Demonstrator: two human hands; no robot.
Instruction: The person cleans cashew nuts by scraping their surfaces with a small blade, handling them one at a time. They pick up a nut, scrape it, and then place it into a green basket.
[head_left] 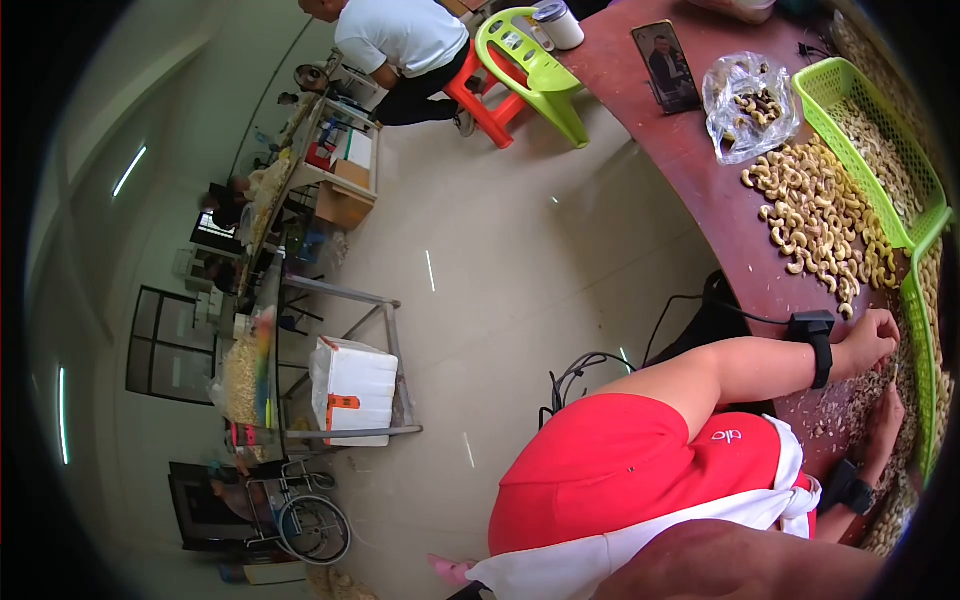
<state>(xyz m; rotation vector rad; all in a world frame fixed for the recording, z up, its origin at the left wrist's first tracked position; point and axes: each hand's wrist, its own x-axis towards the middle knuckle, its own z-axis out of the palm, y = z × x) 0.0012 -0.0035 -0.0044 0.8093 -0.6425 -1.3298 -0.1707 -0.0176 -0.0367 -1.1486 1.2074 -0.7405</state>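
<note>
Both hands are close together at the right edge, over small tan scraps on the reddish table (690, 150). My left hand (868, 342), a black band on its wrist, has its fingers curled and pinched; what they hold is too small to make out. Just below it, my right hand (884, 422) is closed, fingers pointing toward the left hand, its grip mostly hidden. A pile of cashews (815, 215) is spread beyond my left hand. Beside both hands runs the rim of a green basket (917, 345); another green basket (843, 112) with pale nuts stands farther along.
A phone (665, 68) stands propped near a clear plastic bag (722, 115) of darker nuts. A white mug (558, 25) is at the table's far end. Past it are a green chair (535, 70), a red stool (490, 105) and a seated person. A black cable (655, 335) hangs near my left arm.
</note>
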